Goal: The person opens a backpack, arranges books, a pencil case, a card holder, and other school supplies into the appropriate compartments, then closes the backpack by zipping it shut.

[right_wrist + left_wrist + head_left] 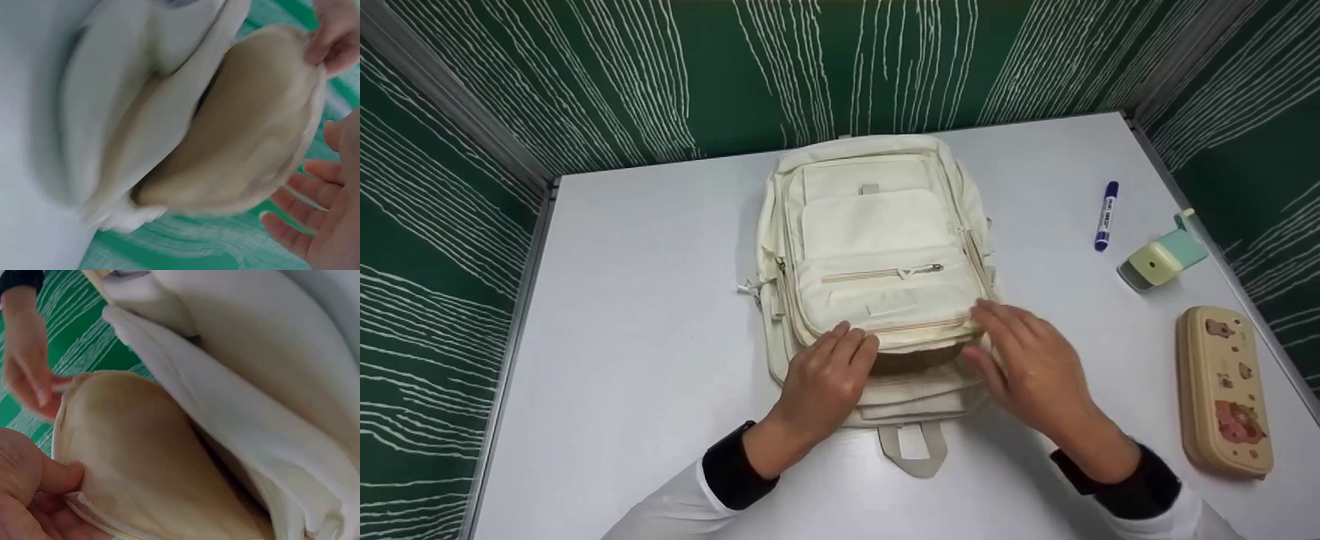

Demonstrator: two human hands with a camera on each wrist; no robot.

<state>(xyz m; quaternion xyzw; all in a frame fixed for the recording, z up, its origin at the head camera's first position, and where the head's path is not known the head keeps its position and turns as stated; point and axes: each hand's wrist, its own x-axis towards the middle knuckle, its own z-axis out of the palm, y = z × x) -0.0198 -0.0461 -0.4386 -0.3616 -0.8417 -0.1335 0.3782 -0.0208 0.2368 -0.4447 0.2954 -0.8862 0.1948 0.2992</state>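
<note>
While left hand (826,377) pinches backpack flap (129,439) edge, right hand (1035,367), fingers extended, grips nothing rightward of the pinch; even tension there likely prevents bunching.

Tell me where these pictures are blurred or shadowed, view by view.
Head view: mostly crisp on the cream backpack, with a soft shadow on the white table below the right hand; left wrist view: the right hand is blurred, the left hand clearer; right wrist view: blurriest of all, with the backpack smeared at lower left.
</note>
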